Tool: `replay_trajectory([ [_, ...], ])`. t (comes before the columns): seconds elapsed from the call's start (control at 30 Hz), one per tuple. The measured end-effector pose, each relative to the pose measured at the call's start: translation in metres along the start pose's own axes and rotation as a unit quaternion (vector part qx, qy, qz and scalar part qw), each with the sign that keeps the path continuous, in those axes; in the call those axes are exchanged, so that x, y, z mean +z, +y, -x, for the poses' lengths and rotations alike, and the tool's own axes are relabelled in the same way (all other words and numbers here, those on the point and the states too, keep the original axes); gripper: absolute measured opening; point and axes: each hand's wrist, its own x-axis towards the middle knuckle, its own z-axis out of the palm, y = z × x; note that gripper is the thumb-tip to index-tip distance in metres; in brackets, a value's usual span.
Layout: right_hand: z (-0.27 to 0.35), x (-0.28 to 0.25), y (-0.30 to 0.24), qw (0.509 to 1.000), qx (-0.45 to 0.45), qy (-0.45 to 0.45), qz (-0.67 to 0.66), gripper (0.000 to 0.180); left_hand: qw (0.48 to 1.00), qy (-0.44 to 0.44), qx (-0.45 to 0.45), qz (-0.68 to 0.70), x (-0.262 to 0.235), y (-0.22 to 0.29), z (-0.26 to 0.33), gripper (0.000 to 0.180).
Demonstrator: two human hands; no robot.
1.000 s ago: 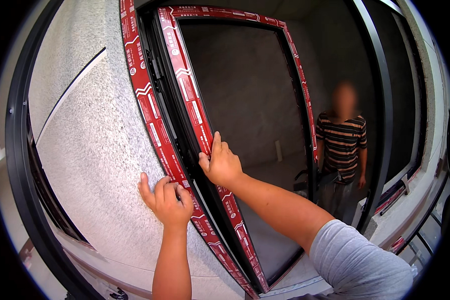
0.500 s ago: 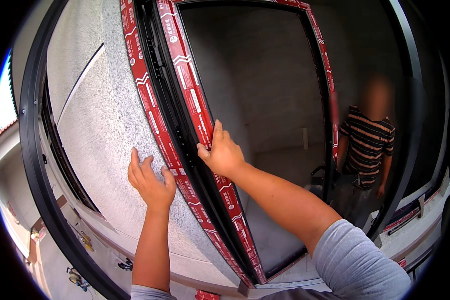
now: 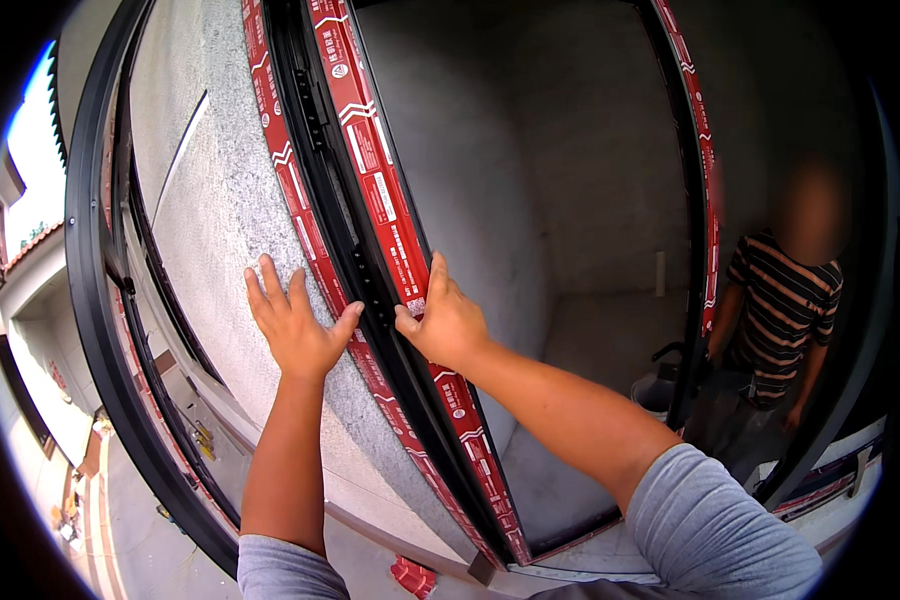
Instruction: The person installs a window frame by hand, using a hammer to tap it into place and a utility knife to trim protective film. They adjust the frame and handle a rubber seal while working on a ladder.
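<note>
Window sash, red-taped, we steady with right hand gripping its edge, left hand spread flat at nine o'clock; next needs an even push.

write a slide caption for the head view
Left hand flat on the rough grey wall, right hand gripping the red-taped window frame.

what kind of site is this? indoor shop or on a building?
Most likely a building under construction or refit, at a window opening high on an outer wall. The window sash still wears red protective film, the wall is rough grey render, and a street shows far below. Both hands, left hand and right hand, rest there.
</note>
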Motion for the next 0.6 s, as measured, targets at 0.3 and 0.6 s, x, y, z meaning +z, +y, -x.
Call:
replay_trajectory([
  [0.3,0.046,0.017,0.039,0.997,0.010,-0.063,-0.032,0.106,0.999,-0.020,0.008,-0.049,0.005,0.001,0.001,0.073],
  [0.6,0.083,0.040,0.078,0.995,0.003,-0.087,-0.054,0.108,0.998,-0.023,0.001,-0.050,0.008,0.002,0.002,0.068],
])
